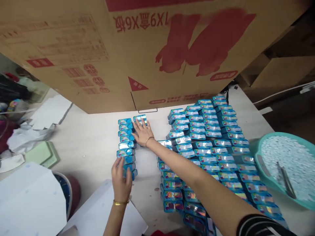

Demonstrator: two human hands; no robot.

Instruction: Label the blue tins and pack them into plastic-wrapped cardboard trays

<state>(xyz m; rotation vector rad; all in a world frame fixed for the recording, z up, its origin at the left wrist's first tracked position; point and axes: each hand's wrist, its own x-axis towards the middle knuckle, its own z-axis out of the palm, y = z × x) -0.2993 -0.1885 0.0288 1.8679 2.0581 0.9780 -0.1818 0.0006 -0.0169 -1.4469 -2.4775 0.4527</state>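
A column of small glossy blue boxes [125, 153], probably tins, stands on the white table in front of me. Over the lower end of this column is my left hand [121, 180], its fingers apart and thumb out, touching or just above the boxes there. My right hand [143, 133] reaches across to the far end, fingers spread over a short second row of blue boxes [139, 117] beside the column. The boxes under its palm are partly hidden. My right forearm passes above a large block of similar blue boxes [205, 127] standing in several rows.
A big cardboard carton [118, 82] with red print stands behind the boxes. At right is a turquoise basin [258, 157] of small white pieces, with metal tweezers [286, 182] on them. White paper sheets [27, 200], a round bucket [73, 190] and green blocks [40, 154] lie at left.
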